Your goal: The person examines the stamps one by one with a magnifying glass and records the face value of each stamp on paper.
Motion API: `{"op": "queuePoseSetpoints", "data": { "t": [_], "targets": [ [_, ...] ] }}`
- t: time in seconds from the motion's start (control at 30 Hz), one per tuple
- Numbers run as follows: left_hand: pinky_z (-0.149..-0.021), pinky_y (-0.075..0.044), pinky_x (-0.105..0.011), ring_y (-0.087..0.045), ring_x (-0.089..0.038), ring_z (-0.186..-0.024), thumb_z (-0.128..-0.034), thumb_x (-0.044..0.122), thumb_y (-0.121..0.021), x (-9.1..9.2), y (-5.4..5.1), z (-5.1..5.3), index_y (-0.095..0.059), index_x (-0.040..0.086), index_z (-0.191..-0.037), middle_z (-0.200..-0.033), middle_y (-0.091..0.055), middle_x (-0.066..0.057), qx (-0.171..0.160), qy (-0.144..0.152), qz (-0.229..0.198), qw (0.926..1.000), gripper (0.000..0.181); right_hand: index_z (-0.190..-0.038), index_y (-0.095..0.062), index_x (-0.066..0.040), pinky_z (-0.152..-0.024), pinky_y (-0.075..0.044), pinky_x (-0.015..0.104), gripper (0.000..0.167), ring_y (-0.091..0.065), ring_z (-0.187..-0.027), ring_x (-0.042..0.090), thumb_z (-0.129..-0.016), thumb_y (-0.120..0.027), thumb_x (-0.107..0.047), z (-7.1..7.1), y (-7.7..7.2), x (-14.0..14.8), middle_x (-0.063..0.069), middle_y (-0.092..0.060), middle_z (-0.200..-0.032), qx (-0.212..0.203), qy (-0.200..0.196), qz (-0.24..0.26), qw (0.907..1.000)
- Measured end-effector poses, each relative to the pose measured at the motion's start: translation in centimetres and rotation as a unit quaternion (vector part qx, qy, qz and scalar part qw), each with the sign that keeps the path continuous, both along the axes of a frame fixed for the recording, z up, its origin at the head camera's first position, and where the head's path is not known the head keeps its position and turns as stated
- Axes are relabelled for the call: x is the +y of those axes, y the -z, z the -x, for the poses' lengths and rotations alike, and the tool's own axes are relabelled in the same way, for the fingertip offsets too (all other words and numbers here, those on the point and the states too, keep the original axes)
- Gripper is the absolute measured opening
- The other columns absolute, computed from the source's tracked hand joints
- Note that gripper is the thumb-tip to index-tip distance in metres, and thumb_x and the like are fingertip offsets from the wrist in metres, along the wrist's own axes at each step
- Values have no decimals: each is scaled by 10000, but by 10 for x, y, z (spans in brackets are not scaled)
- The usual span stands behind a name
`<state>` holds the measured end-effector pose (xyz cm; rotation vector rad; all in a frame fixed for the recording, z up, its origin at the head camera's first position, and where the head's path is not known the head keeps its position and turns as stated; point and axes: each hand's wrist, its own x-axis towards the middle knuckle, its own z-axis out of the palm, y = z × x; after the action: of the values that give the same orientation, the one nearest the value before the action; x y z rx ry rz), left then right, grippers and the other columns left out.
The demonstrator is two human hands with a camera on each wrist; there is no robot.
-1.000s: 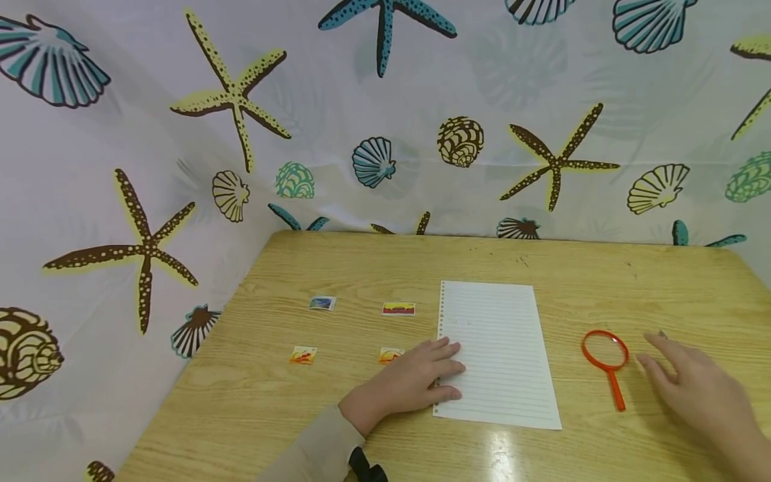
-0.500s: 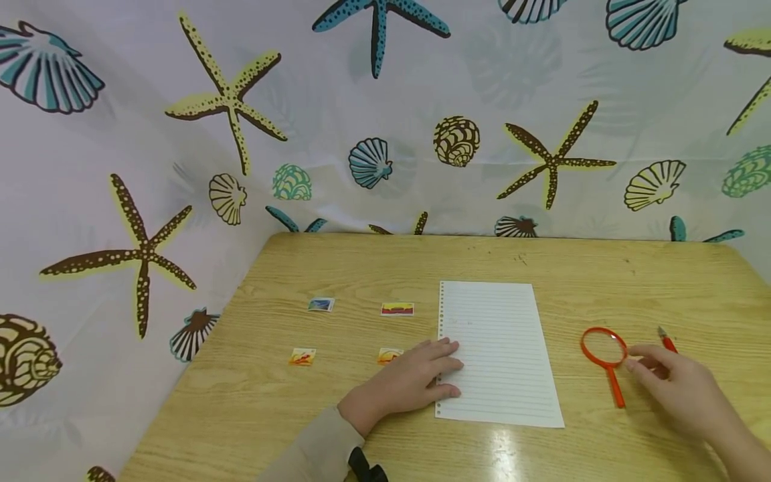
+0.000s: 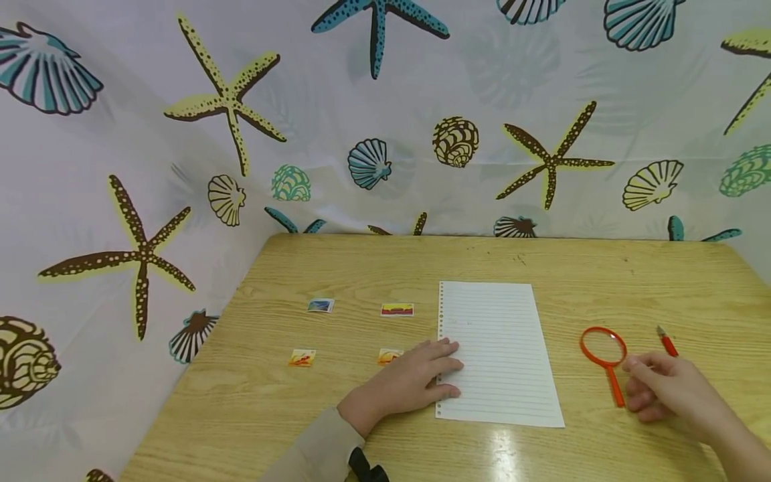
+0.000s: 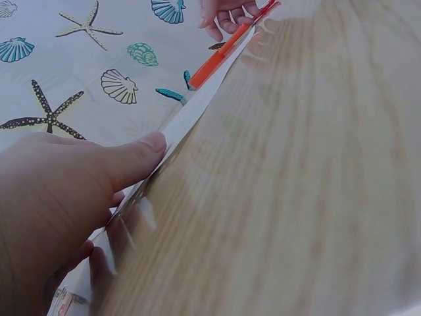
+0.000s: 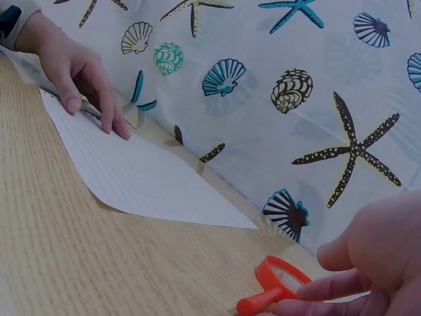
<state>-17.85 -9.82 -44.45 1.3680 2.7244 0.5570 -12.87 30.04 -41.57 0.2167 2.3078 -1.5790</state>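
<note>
A sheet of lined paper (image 3: 496, 355) with punched holes lies on the wooden table. My left hand (image 3: 412, 376) rests flat on its left edge, fingers spread; the thumb touches the paper in the left wrist view. Right of the sheet is a red magnifying glass (image 3: 611, 361), its handle toward me. My right hand (image 3: 674, 388) is just right of that handle, fingers loosely bent and thumb apart from them in the right wrist view (image 5: 368, 270). Whether the fingers touch the handle I cannot tell. Behind this hand lies a red pen (image 3: 667, 343), partly hidden.
Several small stamp-like pictures lie left of the paper: a blue one (image 3: 320, 305), a red and yellow one (image 3: 397, 310), an orange one (image 3: 302, 357) and another (image 3: 388, 356) partly behind the left hand. A seashell-patterned cloth (image 3: 385, 134) hangs beyond the table (image 3: 229, 415).
My right hand has come left, away from the pen and toward the magnifying glass, then slightly down beside the handle, its fingers bending more. The left hand stays on the paper.
</note>
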Motion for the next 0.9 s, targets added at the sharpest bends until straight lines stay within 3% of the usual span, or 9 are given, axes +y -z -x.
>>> {"op": "queuePoseSetpoints", "data": {
  "t": [0.2, 0.3, 0.43, 0.6, 0.9],
  "targets": [
    [-1114, -201, -369, -280, -205, -1359, -933, 422, -522, -1, 1, 0, -558, 133, -1285, -1443, -383, -85, -65, 2, -36, 10000, 457, -1150, -490, 121, -589, -559, 373, 500, -608, -661, 186, -948, -543, -334, 2, 3, -6, 75, -585, -772, -138, -140, -265, 9995],
    [-1114, -202, -367, -284, -205, -1358, -931, 420, -525, -1, 1, 0, -563, 129, -1280, -1439, -388, -88, -56, 14, -87, 9999, 456, -1071, -528, 94, -545, -549, 348, 460, -577, -610, 162, -935, -564, -344, 4, 3, -9, 66, -570, -722, -115, -181, -416, 9989],
    [-1116, -196, -362, -278, -201, -1360, -929, 422, -528, -1, 1, 0, -564, 129, -1280, -1440, -387, -85, -78, -4, -116, 9999, 459, -949, -537, 40, -486, -525, 319, 403, -548, -544, 155, -900, -616, -353, 6, 4, -14, 52, -541, -661, -3, -192, -816, 9965],
    [-1118, -189, -354, -269, -200, -1364, -932, 422, -522, -1, 1, 1, -561, 132, -1285, -1445, -382, -77, -169, -21, -139, 9998, 458, -911, -520, 21, -450, -515, 309, 382, -551, -486, 149, -826, -716, -296, 10, 8, -16, 48, -546, -603, 162, -144, -1272, 9916],
    [-1114, -202, -364, -261, -198, -1367, -938, 427, -508, -1, 2, 2, -567, 149, -1282, -1450, -378, -58, -268, -86, -81, 9996, 446, -887, -544, 3, -460, -519, 303, 253, -559, -493, 148, -819, -712, -173, 15, 7, -10, 38, -545, -626, -154, -163, -741, 9970]
  ]
}}
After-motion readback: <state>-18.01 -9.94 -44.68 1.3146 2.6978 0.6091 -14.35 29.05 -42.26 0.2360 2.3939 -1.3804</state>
